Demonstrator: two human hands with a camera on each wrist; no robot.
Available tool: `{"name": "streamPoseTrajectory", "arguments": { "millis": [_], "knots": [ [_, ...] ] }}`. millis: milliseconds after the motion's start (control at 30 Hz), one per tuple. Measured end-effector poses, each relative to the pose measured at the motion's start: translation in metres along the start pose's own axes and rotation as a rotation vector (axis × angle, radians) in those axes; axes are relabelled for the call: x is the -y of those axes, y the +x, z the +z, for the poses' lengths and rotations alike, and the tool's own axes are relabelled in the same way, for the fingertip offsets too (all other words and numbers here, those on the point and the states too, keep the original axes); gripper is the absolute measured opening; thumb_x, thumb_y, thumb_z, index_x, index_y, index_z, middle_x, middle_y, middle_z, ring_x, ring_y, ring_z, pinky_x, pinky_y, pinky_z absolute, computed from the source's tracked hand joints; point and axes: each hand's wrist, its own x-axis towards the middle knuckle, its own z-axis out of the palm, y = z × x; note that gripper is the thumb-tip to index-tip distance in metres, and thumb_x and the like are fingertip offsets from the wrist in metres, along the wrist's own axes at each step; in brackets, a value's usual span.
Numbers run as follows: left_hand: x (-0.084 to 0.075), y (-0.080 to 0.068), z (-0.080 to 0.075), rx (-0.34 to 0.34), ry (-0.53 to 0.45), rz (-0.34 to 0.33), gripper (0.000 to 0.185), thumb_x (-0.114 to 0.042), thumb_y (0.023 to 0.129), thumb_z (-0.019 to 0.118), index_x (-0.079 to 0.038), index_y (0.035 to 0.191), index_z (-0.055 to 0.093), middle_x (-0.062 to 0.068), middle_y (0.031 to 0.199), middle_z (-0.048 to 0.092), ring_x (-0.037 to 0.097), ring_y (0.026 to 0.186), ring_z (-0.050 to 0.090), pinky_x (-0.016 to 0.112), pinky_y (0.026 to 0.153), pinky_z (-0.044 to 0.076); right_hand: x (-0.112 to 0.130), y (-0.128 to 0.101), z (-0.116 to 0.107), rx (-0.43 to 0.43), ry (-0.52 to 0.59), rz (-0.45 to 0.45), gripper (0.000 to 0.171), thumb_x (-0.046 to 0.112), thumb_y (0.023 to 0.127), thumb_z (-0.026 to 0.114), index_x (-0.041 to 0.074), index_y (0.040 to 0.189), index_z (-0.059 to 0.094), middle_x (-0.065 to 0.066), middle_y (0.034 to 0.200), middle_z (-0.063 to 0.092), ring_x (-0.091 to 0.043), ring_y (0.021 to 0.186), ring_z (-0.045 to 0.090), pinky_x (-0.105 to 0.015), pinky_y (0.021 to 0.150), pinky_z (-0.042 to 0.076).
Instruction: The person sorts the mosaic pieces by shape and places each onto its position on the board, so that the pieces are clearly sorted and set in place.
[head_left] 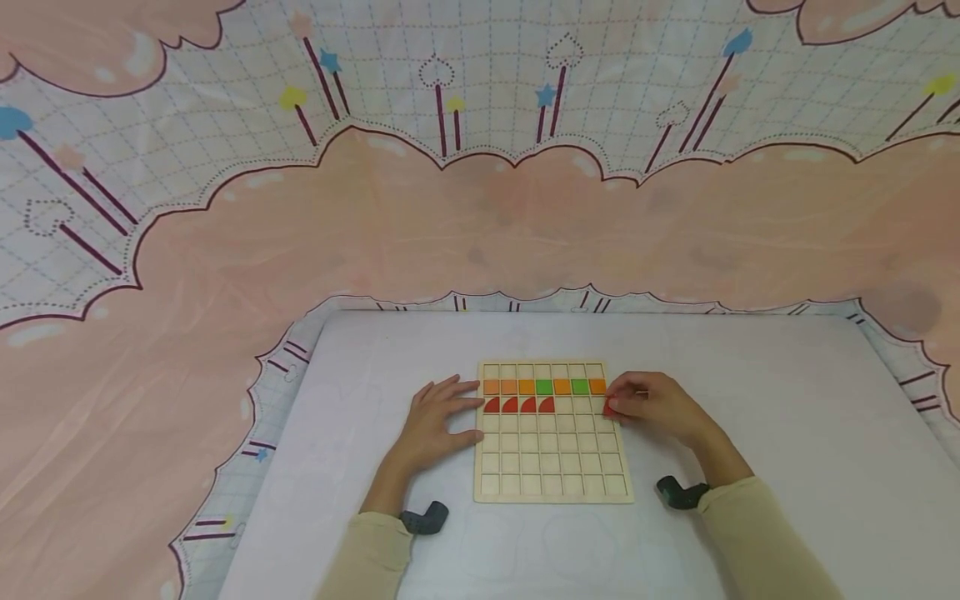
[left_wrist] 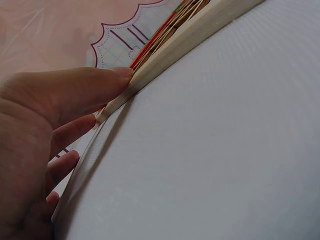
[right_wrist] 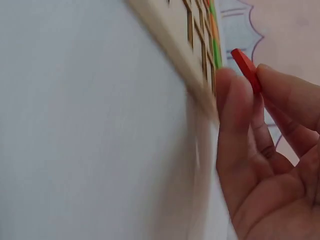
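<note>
A wooden grid board lies on the white table. One of its upper rows holds several orange tiles and green tiles. In the row below, from the left, sit several tiles with red quarter circles. My left hand spreads its fingers against the board's left edge; the left wrist view shows the thumb touching the rim. Over the board's right edge, my right hand pinches a red tile between thumb and fingers. Its full shape is hidden by the fingers.
A white tabletop surrounds the board. Behind it hangs a pink and white patterned cloth, which also shows along the table's sides. Dark wrist devices sit at both sleeve cuffs.
</note>
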Motion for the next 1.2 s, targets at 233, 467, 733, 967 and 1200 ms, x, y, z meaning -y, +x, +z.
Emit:
{"name": "streamPoseTrajectory", "arguments": {
  "millis": [233, 467, 733, 967, 1200],
  "knots": [
    [0.000, 0.000, -0.001, 0.003, 0.005, 0.011, 0.052, -0.041, 0.082, 0.079, -0.022, 0.129, 0.072, -0.004, 0.153, 0.054, 0.025, 0.154, 0.031, 0.059, 0.125, 0.015, 0.014, 0.012, 0.019, -0.076, -0.014, -0.014, 0.018, 0.022, 0.091, 0.076, 0.010, 0.104, 0.073, -0.004, 0.087, 0.071, -0.020, 0.076, 0.059, -0.027, 0.059, 0.049],
    [0.002, 0.001, -0.001, 0.008, 0.023, 0.024, 0.053, -0.045, 0.083, 0.078, -0.022, 0.130, 0.071, -0.003, 0.153, 0.054, 0.027, 0.154, 0.033, 0.061, 0.124, 0.016, 0.024, 0.023, 0.037, -0.136, -0.049, -0.023, 0.019, 0.023, 0.088, 0.080, 0.009, 0.099, 0.073, -0.001, 0.083, 0.075, -0.013, 0.076, 0.068, -0.029, 0.076, 0.051],
    [0.002, 0.001, 0.000, 0.009, 0.020, 0.015, 0.053, -0.045, 0.083, 0.078, -0.022, 0.130, 0.071, -0.004, 0.154, 0.053, 0.026, 0.154, 0.032, 0.061, 0.125, 0.016, 0.028, 0.031, 0.052, -0.156, -0.145, -0.045, 0.012, 0.021, 0.088, 0.081, 0.012, 0.095, 0.076, 0.001, 0.082, 0.073, -0.015, 0.081, 0.061, -0.029, 0.077, 0.048],
    [0.002, 0.001, 0.001, 0.006, 0.033, 0.014, 0.052, -0.045, 0.083, 0.077, -0.023, 0.131, 0.071, -0.004, 0.153, 0.054, 0.026, 0.154, 0.032, 0.061, 0.124, 0.016, 0.029, 0.032, 0.055, -0.148, -0.193, -0.037, 0.007, 0.021, 0.088, 0.079, 0.015, 0.093, 0.077, 0.002, 0.082, 0.071, -0.018, 0.083, 0.059, -0.032, 0.078, 0.046],
    [0.002, 0.001, 0.001, 0.004, 0.032, 0.014, 0.052, -0.044, 0.083, 0.078, -0.023, 0.130, 0.071, -0.004, 0.153, 0.054, 0.026, 0.154, 0.032, 0.061, 0.125, 0.016, 0.029, 0.031, 0.056, -0.157, -0.215, -0.040, 0.008, 0.019, 0.087, 0.081, 0.014, 0.090, 0.077, 0.001, 0.080, 0.069, -0.017, 0.080, 0.058, -0.030, 0.074, 0.046]
  ]
}}
